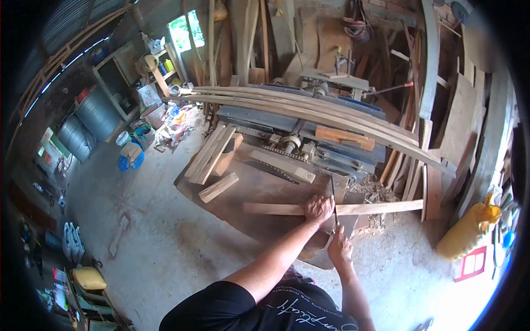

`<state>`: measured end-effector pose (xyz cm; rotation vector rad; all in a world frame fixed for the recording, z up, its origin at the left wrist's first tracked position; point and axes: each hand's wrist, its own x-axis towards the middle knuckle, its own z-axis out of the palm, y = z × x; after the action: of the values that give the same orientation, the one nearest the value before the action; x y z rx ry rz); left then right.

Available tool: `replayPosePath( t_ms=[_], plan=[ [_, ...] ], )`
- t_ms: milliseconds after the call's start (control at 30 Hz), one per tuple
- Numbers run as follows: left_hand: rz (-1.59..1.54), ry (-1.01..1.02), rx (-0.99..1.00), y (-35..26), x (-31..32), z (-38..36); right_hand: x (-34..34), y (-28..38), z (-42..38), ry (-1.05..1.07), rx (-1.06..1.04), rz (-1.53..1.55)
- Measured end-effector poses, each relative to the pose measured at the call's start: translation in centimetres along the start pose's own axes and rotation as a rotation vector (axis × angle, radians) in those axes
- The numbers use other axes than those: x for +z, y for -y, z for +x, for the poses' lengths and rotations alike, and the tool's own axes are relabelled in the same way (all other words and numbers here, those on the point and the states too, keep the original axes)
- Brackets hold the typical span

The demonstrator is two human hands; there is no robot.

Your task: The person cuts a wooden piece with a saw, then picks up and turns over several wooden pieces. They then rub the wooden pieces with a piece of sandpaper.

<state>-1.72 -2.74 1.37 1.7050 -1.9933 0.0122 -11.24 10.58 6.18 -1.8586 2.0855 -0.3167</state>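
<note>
A long wooden strip (381, 208) lies across the front of the brown work table, its right end reaching past the table edge. My left hand (319, 208) is closed over the strip near its middle, pressing on it. Just right of those fingers, a thin dark blade (333, 193) crosses the strip; it looks like a hand saw seen edge-on. My right hand (340, 248) grips its near end, below the strip, hiding the handle. A short wood block (218, 187) and a thicker beam (281, 166) lie behind on the table.
Long boards (309, 112) rest across a woodworking machine (259, 122) at the back. Planks (210, 155) lie on the table's left (248, 226). Shavings (381, 193) spread at right. A yellow sack (466, 231) stands on the right floor; metal drums (98, 113) stand far left.
</note>
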Motion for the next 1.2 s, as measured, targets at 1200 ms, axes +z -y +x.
replayPosePath(
  t_ms=[1200],
  plan=[
    [0.149, -0.102, -0.015, -0.9, 0.1, 0.3, 0.4, -1.0, -1.5, -0.008, 0.046, 0.003]
  ],
)
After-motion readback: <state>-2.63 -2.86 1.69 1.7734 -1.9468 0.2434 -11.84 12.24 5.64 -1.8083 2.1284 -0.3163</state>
